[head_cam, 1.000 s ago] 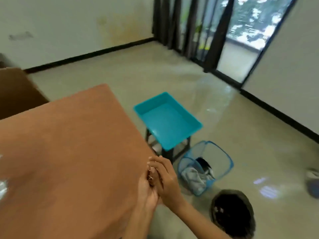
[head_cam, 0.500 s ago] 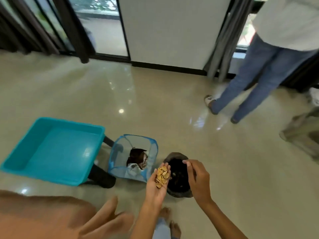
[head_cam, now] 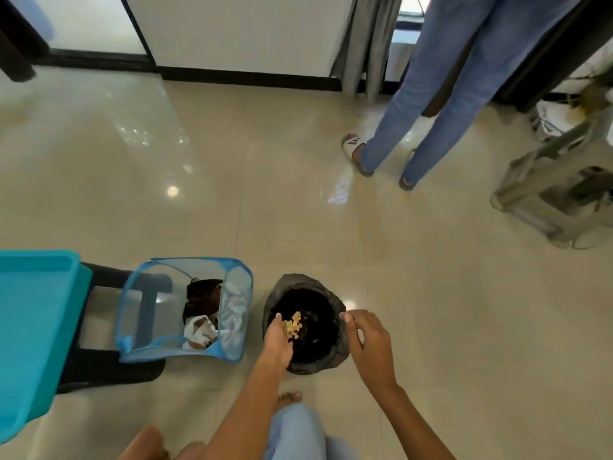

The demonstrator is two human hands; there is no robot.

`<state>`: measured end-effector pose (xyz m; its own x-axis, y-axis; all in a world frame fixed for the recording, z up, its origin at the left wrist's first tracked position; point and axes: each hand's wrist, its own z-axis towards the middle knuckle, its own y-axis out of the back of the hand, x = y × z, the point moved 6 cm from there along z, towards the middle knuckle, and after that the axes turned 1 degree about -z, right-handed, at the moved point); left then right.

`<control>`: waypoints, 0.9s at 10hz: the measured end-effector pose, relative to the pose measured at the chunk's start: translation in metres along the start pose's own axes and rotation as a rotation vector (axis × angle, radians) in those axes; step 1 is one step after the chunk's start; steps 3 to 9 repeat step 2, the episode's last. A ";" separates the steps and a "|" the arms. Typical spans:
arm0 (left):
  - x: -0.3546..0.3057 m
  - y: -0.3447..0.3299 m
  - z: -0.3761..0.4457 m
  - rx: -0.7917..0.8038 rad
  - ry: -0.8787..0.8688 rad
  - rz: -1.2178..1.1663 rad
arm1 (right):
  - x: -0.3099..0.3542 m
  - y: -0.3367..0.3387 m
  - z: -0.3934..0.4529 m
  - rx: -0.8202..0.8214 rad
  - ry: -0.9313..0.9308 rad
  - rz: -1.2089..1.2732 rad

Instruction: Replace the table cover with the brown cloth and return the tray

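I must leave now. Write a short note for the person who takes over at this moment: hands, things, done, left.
Left hand: over the black-lined bin, palm tilted, yellow bits on it.
Right hand: at the bin's rim, fingers loosely curled, holding nothing visible.
Teal tray: on a dark stool, beside the blue mesh basket.
Done: bits carried to the bin.
Left: finish dumping, return the tray. The table is out of view.

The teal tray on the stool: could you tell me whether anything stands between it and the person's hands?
The blue mesh hamper stands on the floor between the teal tray and the bin, where the left hand tips yellow bits and the right hand hovers at the rim.
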<state>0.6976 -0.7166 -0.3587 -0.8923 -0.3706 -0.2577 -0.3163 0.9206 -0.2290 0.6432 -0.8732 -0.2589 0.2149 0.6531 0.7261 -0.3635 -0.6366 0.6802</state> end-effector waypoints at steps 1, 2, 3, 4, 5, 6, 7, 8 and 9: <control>0.002 -0.001 0.005 -0.006 -0.032 0.098 | -0.006 -0.008 -0.002 0.039 0.007 -0.053; 0.007 -0.001 -0.014 0.019 -0.054 0.111 | 0.008 -0.003 -0.002 0.065 0.016 -0.047; 0.007 -0.001 -0.014 0.019 -0.054 0.111 | 0.008 -0.003 -0.002 0.065 0.016 -0.047; 0.007 -0.001 -0.014 0.019 -0.054 0.111 | 0.008 -0.003 -0.002 0.065 0.016 -0.047; 0.007 -0.001 -0.014 0.019 -0.054 0.111 | 0.008 -0.003 -0.002 0.065 0.016 -0.047; 0.007 -0.001 -0.014 0.019 -0.054 0.111 | 0.008 -0.003 -0.002 0.065 0.016 -0.047; 0.007 -0.001 -0.014 0.019 -0.054 0.111 | 0.008 -0.003 -0.002 0.065 0.016 -0.047; 0.007 -0.001 -0.014 0.019 -0.054 0.111 | 0.008 -0.003 -0.002 0.065 0.016 -0.047; 0.007 -0.001 -0.014 0.019 -0.054 0.111 | 0.008 -0.003 -0.002 0.065 0.016 -0.047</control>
